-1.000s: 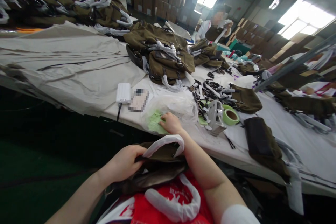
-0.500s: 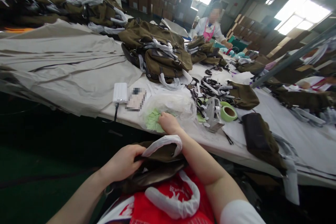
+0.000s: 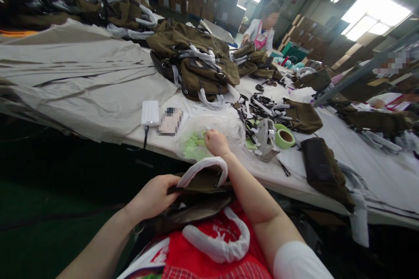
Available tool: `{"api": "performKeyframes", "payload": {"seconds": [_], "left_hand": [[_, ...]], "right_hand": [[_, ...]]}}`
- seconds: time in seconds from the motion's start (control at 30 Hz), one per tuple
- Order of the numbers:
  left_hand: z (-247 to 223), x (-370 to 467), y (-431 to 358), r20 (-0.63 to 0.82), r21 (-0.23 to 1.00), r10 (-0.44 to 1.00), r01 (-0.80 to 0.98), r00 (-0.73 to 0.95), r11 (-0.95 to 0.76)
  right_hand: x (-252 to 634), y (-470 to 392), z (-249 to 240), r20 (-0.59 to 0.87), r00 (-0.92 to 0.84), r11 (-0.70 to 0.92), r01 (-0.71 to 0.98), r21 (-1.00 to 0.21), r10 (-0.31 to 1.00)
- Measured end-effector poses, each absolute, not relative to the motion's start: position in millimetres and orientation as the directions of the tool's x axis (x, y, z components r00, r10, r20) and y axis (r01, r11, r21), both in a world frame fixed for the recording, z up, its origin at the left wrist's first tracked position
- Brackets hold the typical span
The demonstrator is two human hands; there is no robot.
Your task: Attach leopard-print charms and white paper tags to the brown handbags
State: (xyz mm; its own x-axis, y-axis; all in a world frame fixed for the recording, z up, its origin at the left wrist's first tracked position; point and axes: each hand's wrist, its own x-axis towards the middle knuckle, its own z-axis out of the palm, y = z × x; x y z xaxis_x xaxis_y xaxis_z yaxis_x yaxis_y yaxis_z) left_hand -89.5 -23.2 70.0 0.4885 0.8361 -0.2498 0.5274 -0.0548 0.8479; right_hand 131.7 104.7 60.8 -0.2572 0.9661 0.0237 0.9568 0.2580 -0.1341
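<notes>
An olive bag (image 3: pixel 199 209) with handles wrapped in white lies open against the red apron (image 3: pixel 209 244). My left hand (image 3: pixel 159 196) grips its rim beside the raised handle (image 3: pixel 204 166), fingers wrapped round the edge. Beyond the bag, my right hand (image 3: pixel 216 142) is closed at a clear plastic bag (image 3: pixel 229 126) holding light green pieces (image 3: pixel 195 144); whatever its fingers hold is too small to name. A phone (image 3: pixel 170 121) and a white power bank (image 3: pixel 150 113) lie to the left of the plastic.
Olive bags (image 3: pixel 196 56) are piled behind on the table (image 3: pixel 108 117). To the right are a metal tape dispenser (image 3: pixel 267 139), a green tape roll (image 3: pixel 284 136), dark straps and a dark bag (image 3: pixel 322 168) at the edge. A person (image 3: pixel 262 32) stands across the table.
My right hand has shifted slightly right and away from me over the plastic bag. My left hand keeps its grip. The person opposite has drawn an arm back.
</notes>
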Motion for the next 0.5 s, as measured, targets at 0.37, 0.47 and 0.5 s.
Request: {"api": "performKeyframes", "payload": {"seconds": [0.37,0.47,0.5], "left_hand": [[55.0,-75.5,-7.5,-0.279,0.947,0.835,0.279,0.474,0.157],[55.8,-74.2,-1.1,-0.255,0.94,0.839,0.328,0.481,0.097],[56.0,-73.9,0.2,-0.252,0.934,0.846,0.348,0.469,0.085]], "right_hand": [[150.2,-13.1,128.7,0.406,-0.276,0.49,0.437,-0.754,0.871],[134.6,-18.7,100.9,0.083,-0.669,0.531,0.5,-0.684,0.738],[129.0,-18.5,88.0,0.001,-0.71,0.553,0.548,-0.627,0.704]]}}
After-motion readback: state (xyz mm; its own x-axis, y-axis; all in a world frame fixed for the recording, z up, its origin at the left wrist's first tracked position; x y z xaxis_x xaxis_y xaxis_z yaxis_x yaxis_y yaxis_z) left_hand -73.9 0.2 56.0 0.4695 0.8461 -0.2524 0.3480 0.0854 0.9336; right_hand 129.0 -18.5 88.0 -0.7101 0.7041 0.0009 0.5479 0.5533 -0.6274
